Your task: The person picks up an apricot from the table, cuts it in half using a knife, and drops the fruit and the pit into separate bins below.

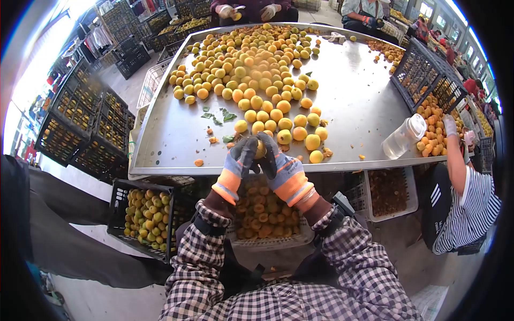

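**Apricots at the steel table**

A wide steel table (364, 101) fills the upper half of the frame in a busy sorting hall. A loose heap of yellow and orange fruit (251, 69) spreads from its far edge down toward the middle, with a few green leaves (219, 115) left of the heap's near end. Stacks of black crates (80, 123) stand along the left of the frame.

Just below the table's near edge, at the centre of the frame, the person's two gloved hands meet around one apricot (260, 150). The left hand (238, 163) presses on it from the left and the right hand (278, 163) from the right. The fingers of both are curled closed on the fruit, which shows only as a yellow patch between the dark fingertips. Whether it is whole or split cannot be told.

Right under the hands, a white basket (267, 245) holds orange fruit pieces. At lower left a black crate (119, 214) holds whole yellow-green fruit.

A clear plastic jug (404, 138) lies tipped at the right end of the table's near edge. Beside it a co-worker in a striped top (466, 208) reaches a gloved hand (450, 125) toward more fruit. Another person's gloved hands (246, 10) work at the table's far edge, top centre.
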A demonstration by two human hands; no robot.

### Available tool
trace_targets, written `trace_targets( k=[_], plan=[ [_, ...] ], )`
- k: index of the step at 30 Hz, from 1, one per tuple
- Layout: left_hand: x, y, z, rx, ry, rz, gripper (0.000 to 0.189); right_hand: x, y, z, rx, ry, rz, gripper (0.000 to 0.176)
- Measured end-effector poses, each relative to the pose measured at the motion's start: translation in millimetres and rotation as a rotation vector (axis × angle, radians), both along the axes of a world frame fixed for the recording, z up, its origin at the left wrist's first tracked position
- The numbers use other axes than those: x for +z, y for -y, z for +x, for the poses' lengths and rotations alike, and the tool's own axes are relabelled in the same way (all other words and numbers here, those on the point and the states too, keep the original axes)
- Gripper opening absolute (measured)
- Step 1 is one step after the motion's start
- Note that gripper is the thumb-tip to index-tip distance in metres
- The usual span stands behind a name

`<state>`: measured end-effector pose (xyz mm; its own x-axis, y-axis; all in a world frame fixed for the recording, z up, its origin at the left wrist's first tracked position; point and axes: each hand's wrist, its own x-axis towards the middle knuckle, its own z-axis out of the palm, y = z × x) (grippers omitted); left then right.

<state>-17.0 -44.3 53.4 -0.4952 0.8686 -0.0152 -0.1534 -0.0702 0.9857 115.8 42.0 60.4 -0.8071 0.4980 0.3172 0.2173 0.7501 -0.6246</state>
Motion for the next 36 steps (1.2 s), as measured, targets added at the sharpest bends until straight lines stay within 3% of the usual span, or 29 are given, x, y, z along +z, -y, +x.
trace_targets(
  k=[3, 5, 7, 11, 13, 16, 20, 23, 26, 27, 29, 30, 32, 36],
  plan=[
    [-5, -2, 3, 0.064, -0.074, -0.030, 0.041, -5, 0, -3, 0.052, 0.003, -0.011, 0.043],
    [-2, -3, 13, 0.120, -0.151, 0.184, 0.037, -12, -3, -5, 0.083, 0.034, -0.003, 0.035],
    [-8, -1, 12, 0.114, -0.092, 0.134, 0.037, -22, -6, -9, 0.113, 0.046, -0.042, 0.021],
    [-7, 4, 12, 0.130, -0.174, 0.203, 0.042, -23, -2, -10, 0.195, -0.009, -0.045, 0.024],
    [-4, 7, 10, 0.109, -0.235, 0.226, 0.043, -25, 1, -9, 0.200, -0.292, -0.070, 0.014],
    [3, 11, 13, 0.045, -0.213, 0.232, 0.046, -22, 3, -9, 0.222, -0.342, -0.226, 0.024],
    [3, 7, 10, -0.007, -0.303, 0.327, 0.054, -14, -1, -8, 0.157, -0.290, -0.235, 0.041],
    [-4, 6, -1, -0.029, -0.318, 0.338, 0.061, -13, -6, -11, 0.249, -0.474, -0.177, 0.054],
    [-7, 4, -5, -0.056, -0.219, 0.384, 0.064, -15, -8, -11, 0.318, -0.520, -0.855, 0.052],
    [-7, 5, -4, -0.057, -0.219, 0.383, 0.064, -15, -11, -10, 0.317, -0.521, -0.856, 0.052],
    [9, 7, 6, -0.068, -0.016, 0.331, 0.060, -8, -19, -6, 0.184, -0.288, -1.145, 0.051],
    [6, 6, 7, -0.068, -0.014, 0.330, 0.060, -24, -20, -15, 0.188, -0.485, -1.255, 0.051],
    [3, 5, 10, -0.044, 0.132, 0.325, 0.057, -15, -18, -11, 0.202, -0.518, -1.325, 0.050],
    [9, 8, 11, -0.011, 0.165, 0.265, 0.049, -13, -16, -9, 0.180, -0.625, -1.392, 0.048]
  ],
)
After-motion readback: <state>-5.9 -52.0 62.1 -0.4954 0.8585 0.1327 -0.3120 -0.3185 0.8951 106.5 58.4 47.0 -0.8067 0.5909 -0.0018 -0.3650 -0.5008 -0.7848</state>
